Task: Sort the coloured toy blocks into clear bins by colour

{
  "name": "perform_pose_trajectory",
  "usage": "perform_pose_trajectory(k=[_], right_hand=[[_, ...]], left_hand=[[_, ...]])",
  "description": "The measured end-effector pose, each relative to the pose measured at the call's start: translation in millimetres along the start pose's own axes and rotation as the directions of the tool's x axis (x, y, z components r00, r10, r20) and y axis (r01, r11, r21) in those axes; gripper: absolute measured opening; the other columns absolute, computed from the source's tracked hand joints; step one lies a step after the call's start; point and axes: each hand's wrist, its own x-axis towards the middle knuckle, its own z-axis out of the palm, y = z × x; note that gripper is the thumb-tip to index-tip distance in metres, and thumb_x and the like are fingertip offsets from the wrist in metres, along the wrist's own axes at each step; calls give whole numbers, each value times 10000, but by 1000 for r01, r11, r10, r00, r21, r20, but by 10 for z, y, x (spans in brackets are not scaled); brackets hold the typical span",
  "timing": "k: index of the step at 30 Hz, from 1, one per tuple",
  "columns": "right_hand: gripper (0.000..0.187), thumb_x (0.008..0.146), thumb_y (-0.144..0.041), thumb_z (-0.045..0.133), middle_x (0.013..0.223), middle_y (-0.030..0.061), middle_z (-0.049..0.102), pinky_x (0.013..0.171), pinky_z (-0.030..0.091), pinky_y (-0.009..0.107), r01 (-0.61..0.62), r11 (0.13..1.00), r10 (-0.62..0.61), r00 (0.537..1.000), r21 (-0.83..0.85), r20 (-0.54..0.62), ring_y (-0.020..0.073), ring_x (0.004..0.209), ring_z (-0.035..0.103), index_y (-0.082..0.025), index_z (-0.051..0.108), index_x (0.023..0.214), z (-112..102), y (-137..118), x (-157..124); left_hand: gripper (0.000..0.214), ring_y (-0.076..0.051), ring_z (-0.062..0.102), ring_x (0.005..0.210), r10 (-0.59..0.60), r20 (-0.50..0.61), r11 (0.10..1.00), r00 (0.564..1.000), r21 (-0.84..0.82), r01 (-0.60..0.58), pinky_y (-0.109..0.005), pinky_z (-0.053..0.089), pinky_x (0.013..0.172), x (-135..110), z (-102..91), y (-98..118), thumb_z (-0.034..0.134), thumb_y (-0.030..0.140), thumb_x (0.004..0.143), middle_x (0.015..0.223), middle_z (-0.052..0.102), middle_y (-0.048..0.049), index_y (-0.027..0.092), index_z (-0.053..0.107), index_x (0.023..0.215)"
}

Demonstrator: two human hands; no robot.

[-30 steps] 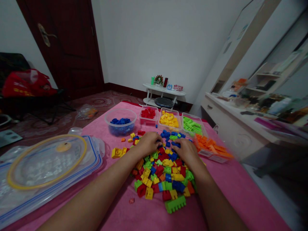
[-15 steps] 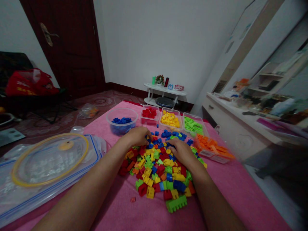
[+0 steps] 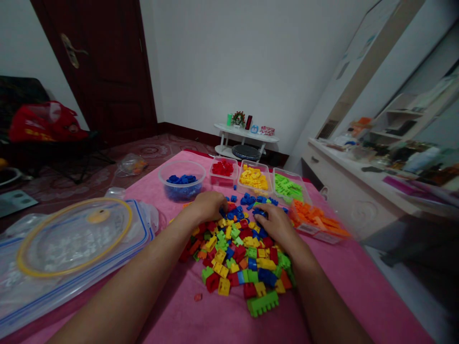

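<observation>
A mixed heap of plastic building blocks (image 3: 233, 253) in red, yellow, green, orange and blue lies before me. At its far left side, my left hand (image 3: 211, 205) reaches down with curled fingers; a blue building block (image 3: 222, 213) shows at the fingertips, partly hidden. My right hand (image 3: 275, 222) is at the heap's far right, thumb and forefinger bent around a blue building block (image 3: 260, 214). Between and beyond the hands lie more loose blue blocks (image 3: 251, 199). A round clear tub (image 3: 164, 180) with blue blocks stands beyond my left hand.
Clear boxes hold red blocks (image 3: 222, 167), yellow blocks (image 3: 254, 177), green blocks (image 3: 288, 187) and orange blocks (image 3: 319, 220). A yellow-rimmed lid (image 3: 129, 215) lies on plastic bags (image 3: 21, 296) at left. One small red piece (image 3: 198, 297) sits on the pink cloth (image 3: 172, 315).
My right hand has shifted slightly right, its thumb and forefinger now around blue. My left hand has moved slightly down into the blocks, its fingers curled.
</observation>
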Motion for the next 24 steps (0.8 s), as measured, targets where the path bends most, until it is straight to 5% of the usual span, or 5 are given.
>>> perform_pose_trajectory(k=[4, 9, 13, 24], right_hand=[[314, 810, -252, 535, 1067, 62, 689, 809, 459, 312, -7, 999, 7, 1000, 40, 1, 217, 927, 629, -210, 680, 1086, -63, -53, -4], [298, 786, -247, 568, 1086, 54, 693, 827, 453, 305, 19, 995, -19, 1000, 94, 3, 215, 963, 627, -210, 695, 1054, -56, -102, -24], [298, 788, -249, 558, 1068, 49, 697, 816, 459, 311, 18, 993, -15, 1000, 117, -21, 212, 940, 629, -222, 698, 1050, -44, -96, -17], [301, 773, -283, 549, 1023, 51, 708, 787, 483, 338, -2, 879, 35, 998, 477, -61, 215, 879, 636, -186, 685, 1023, -94, -94, 21]], left_hand=[[493, -216, 650, 818, -19, 32, 1000, 999, 8, 19, -256, 484, 668, -25, -19, -17, 656, 209, 630, 917, 717, -30, 305, 671, 1113], [442, -210, 646, 924, -15, -5, 1000, 1000, -8, 15, -247, 488, 752, -16, 42, -11, 628, 145, 622, 1053, 697, -26, 318, 710, 1020], [407, -236, 664, 872, -33, 1, 999, 999, 25, 33, -278, 499, 712, 1, 73, 3, 613, 136, 623, 959, 726, -37, 305, 730, 975], [363, -205, 652, 913, -16, -134, 986, 991, -169, -7, -252, 474, 768, 60, 34, -61, 641, 213, 704, 1000, 727, -29, 277, 711, 1054]])
